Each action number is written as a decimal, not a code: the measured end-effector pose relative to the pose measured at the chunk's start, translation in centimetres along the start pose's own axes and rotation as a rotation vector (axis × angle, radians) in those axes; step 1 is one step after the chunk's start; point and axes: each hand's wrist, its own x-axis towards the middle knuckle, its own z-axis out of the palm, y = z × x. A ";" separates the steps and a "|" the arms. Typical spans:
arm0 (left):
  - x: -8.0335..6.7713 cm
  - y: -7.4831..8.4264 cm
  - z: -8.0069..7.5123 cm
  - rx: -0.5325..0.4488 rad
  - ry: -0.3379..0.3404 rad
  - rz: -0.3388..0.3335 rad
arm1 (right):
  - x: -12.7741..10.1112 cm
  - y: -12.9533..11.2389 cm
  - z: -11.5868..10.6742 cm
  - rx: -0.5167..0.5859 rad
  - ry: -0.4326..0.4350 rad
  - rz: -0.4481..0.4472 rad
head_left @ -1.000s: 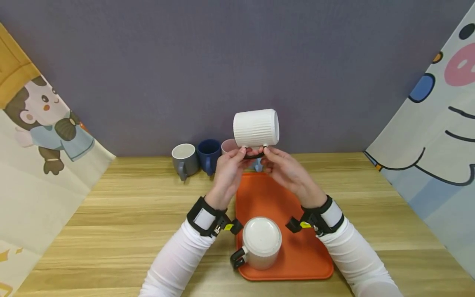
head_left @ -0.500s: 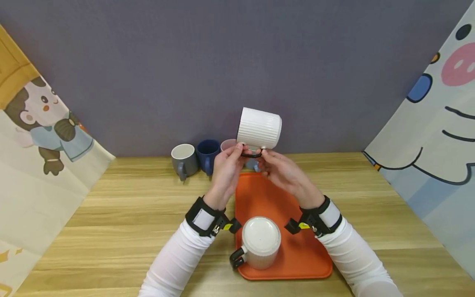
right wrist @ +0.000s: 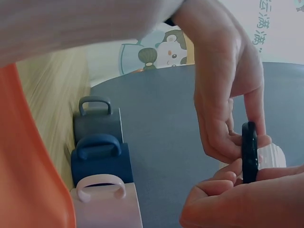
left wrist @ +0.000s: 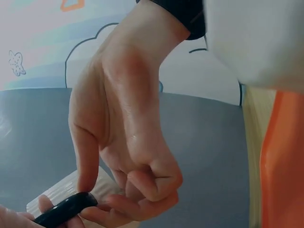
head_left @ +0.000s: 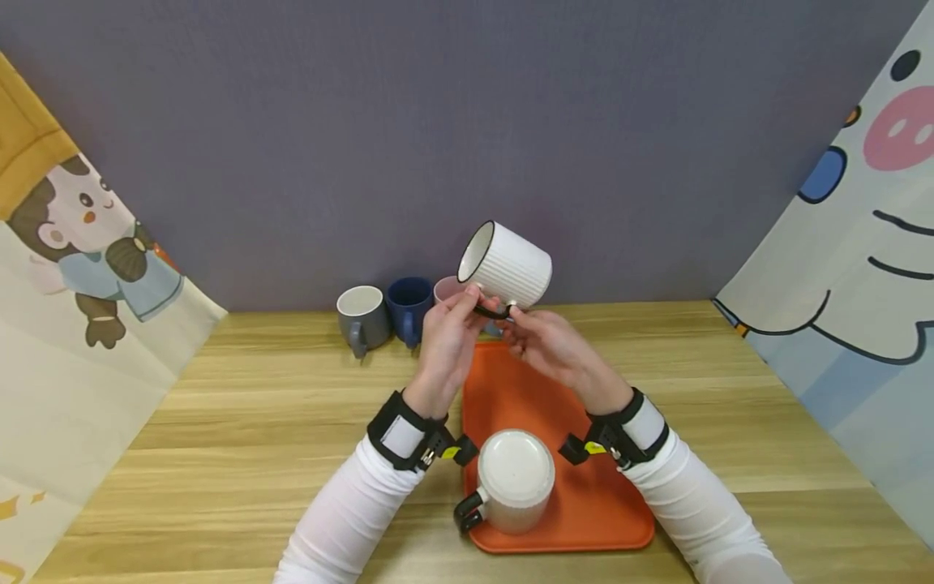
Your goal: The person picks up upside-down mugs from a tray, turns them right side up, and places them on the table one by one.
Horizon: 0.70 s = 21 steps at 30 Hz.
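Observation:
A white ribbed mug (head_left: 511, 269) is held in the air above the far end of the orange tray (head_left: 521, 388), tilted so its black-rimmed mouth faces up and left. My left hand (head_left: 477, 302) and right hand (head_left: 511, 318) both pinch its black handle (head_left: 490, 311) from below. In the right wrist view the left hand's fingers (right wrist: 223, 102) and my right hand (right wrist: 247, 199) meet on the handle (right wrist: 249, 152). The left wrist view shows the right hand's fingers (left wrist: 123, 142) curled on the handle (left wrist: 66, 209). A second white mug (head_left: 514, 480) stands upside down on the tray's near end.
A grey mug (head_left: 362, 312), a blue mug (head_left: 409, 302) and a pink mug (head_left: 445, 289) stand in a row against the purple back wall, left of the tray. Cartoon-printed cloth panels close in both sides of the wooden table (head_left: 255, 422).
The held mug has turned in my fingers: its ribbed side faced me before, and its black-rimmed mouth now shows at the upper left. Both hands kept their pinch on the handle.

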 end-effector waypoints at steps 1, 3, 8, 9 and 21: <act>0.0 0.0 0.0 -0.008 -0.003 -0.007 | 0.0 0.1 -0.1 -0.004 -0.001 0.000; 0.0 0.0 0.0 -0.029 -0.015 -0.027 | 0.0 0.1 -0.3 -0.010 0.002 -0.002; 0.2 0.1 0.1 -0.079 -0.051 -0.084 | 0.0 0.2 -0.8 -0.007 0.003 0.000; 0.2 0.1 0.2 -0.088 -0.048 -0.095 | 0.0 0.1 -0.9 -0.011 0.004 0.002; 1.2 0.4 2.1 -0.107 -0.009 -0.157 | 0.1 0.0 -2.1 -0.224 0.047 -0.047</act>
